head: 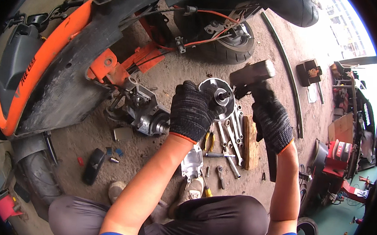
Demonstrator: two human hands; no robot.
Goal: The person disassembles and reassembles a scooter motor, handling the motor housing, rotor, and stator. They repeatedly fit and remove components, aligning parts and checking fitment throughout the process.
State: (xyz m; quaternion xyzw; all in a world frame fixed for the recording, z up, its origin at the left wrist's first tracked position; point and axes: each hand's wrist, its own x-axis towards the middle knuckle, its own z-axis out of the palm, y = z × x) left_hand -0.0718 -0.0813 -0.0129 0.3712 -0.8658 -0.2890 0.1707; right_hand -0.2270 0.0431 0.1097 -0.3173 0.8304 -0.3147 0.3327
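Observation:
My left hand [192,109], in a dark knit glove, grips the near-left side of a round metal housing [205,82]. A dark shaft [223,95] stands up from the housing's middle, inside a bearing-like ring. In my right hand [272,120], also gloved, is a hammer whose heavy, slightly blurred metal head [252,72] is raised to the right of the housing. Its dark handle [272,166] runs down behind my wrist. A cast metal casing [192,162] shows below my left hand, near my shoe; my hand hides whether it joins the housing.
A scooter with an orange side panel [59,43] and a rear wheel [242,46] fills the upper left. Several wrenches [234,142], pliers [210,141], a wooden block [251,143] and a ratchet [220,177] lie nearby. A dismounted mechanical assembly [147,122] sits left. A long bar [285,63] lies right.

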